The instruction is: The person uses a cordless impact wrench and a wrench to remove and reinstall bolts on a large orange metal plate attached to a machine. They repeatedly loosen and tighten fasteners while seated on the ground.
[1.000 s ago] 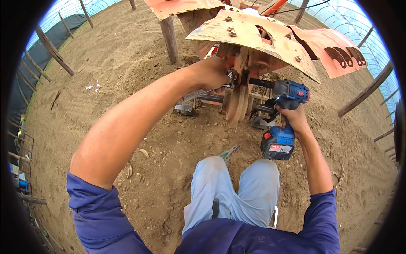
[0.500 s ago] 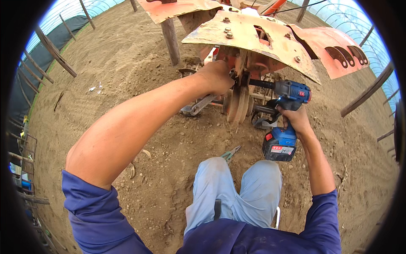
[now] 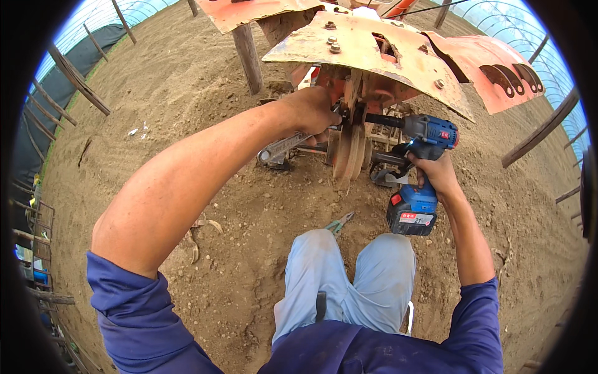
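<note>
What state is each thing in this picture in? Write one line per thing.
Left hand: gripping a wrench at the disc hub.
Wrench: held, slanting down-left.
Right hand: closed on the drill's grip.
Cordless drill: level, pointed at the hub.
Rusty discs: upright, mounted.
Pliers: lying on soil.

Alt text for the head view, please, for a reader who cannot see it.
Right hand presses a blue cordless driver into an orange tiller's hub, while the left hand holds a wrench opposite. Green pliers lie on soil.
</note>
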A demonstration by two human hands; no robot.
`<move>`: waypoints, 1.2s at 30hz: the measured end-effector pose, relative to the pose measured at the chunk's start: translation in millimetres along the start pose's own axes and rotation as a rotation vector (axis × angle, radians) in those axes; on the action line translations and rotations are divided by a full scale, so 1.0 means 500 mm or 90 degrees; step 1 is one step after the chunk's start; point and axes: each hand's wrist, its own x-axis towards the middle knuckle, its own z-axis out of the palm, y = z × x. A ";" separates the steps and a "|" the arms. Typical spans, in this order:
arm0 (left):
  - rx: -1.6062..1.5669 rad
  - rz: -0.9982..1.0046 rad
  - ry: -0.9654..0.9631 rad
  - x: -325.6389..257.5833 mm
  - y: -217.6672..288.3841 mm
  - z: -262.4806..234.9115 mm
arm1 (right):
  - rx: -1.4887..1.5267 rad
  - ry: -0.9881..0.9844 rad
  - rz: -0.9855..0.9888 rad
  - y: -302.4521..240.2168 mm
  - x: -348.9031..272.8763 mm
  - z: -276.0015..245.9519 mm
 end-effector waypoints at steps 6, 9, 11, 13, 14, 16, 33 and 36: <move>0.027 0.030 0.012 -0.003 -0.003 0.000 | 0.002 0.001 0.030 -0.011 -0.006 0.000; 0.015 0.032 0.012 -0.003 -0.005 0.000 | 0.000 0.001 0.030 -0.009 -0.005 0.000; 0.037 0.030 0.012 -0.002 -0.005 0.001 | 0.001 0.000 0.020 -0.006 -0.002 0.002; 0.090 0.046 0.011 0.001 -0.002 0.004 | 0.001 -0.003 0.022 -0.003 -0.001 0.000; 0.134 0.061 0.013 0.003 0.000 0.006 | 0.000 -0.004 0.024 -0.001 0.000 0.000; 0.184 0.060 0.017 0.007 0.005 0.011 | -0.004 -0.001 0.027 0.001 0.001 -0.002; 0.079 0.024 0.002 0.007 -0.002 0.000 | 0.005 0.002 0.020 -0.001 -0.002 -0.001; 0.092 0.037 0.011 0.006 -0.004 -0.001 | 0.018 0.001 0.036 -0.010 -0.005 0.000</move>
